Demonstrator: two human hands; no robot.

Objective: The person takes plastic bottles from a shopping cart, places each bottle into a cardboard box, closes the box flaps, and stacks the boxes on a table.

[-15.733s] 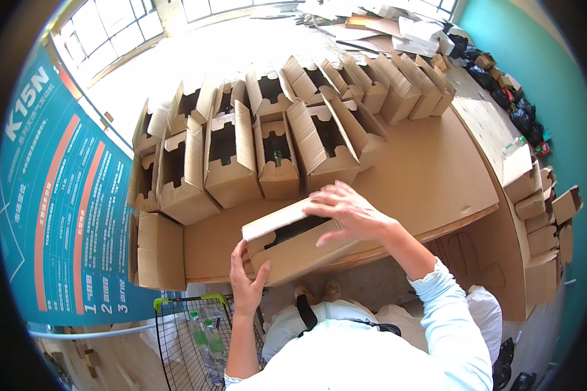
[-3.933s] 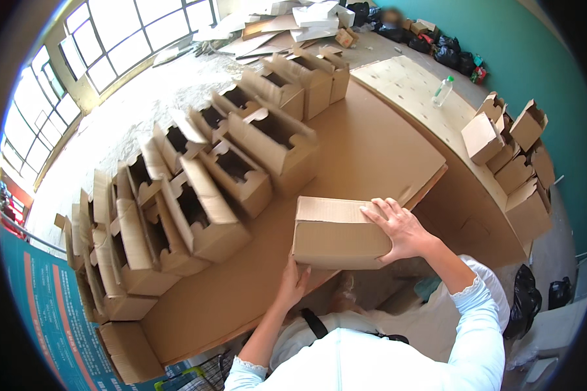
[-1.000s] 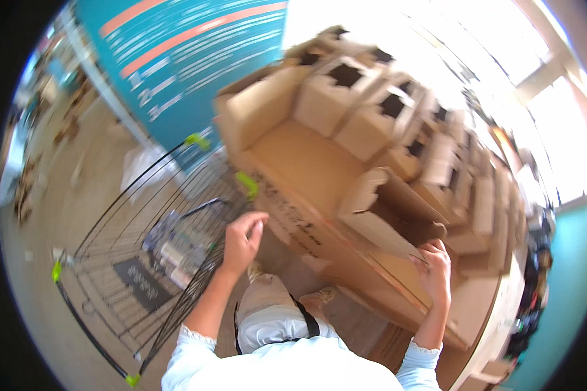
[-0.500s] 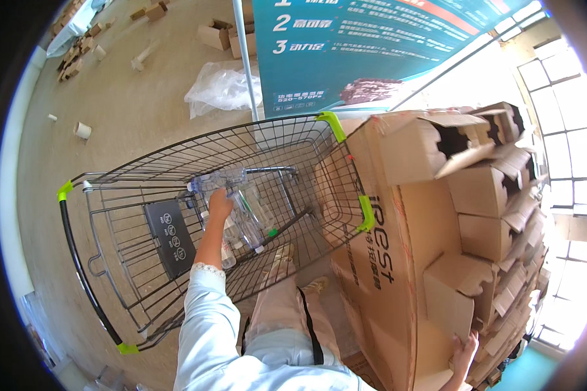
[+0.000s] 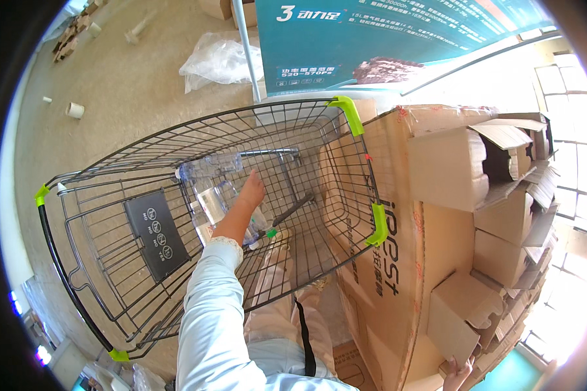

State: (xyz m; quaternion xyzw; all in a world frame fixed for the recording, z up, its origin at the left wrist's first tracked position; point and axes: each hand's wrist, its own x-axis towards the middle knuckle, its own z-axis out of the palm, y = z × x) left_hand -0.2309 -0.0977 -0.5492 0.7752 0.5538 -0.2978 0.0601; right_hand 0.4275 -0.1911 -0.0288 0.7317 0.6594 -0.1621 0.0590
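Note:
My left hand (image 5: 253, 190) reaches down into a wire shopping cart (image 5: 287, 104) with green corner caps. Its fingers point forward with nothing visible in them. Clear plastic bottles (image 5: 209, 167) lie in the cart around and below it, some with white caps, one with a green cap (image 5: 271, 232). Part of the pile is hidden by my forearm. At the lower right, my right hand (image 5: 460, 373) has its fingertips bent over the lower flap edge of an open cardboard box (image 5: 463, 296).
Several open cardboard boxes (image 5: 502, 215) are stacked on the right beside a large carton (image 5: 385, 280). A teal banner (image 5: 372, 45) on a pole (image 5: 246, 52) stands ahead. Clear plastic sheeting (image 5: 218, 62) and a white tube (image 5: 75, 110) lie on the floor.
My left hand has moved right and forward off the bottles, its fingers now stretched out. My right hand stays at the box flap. The view has shifted, bringing the cart closer.

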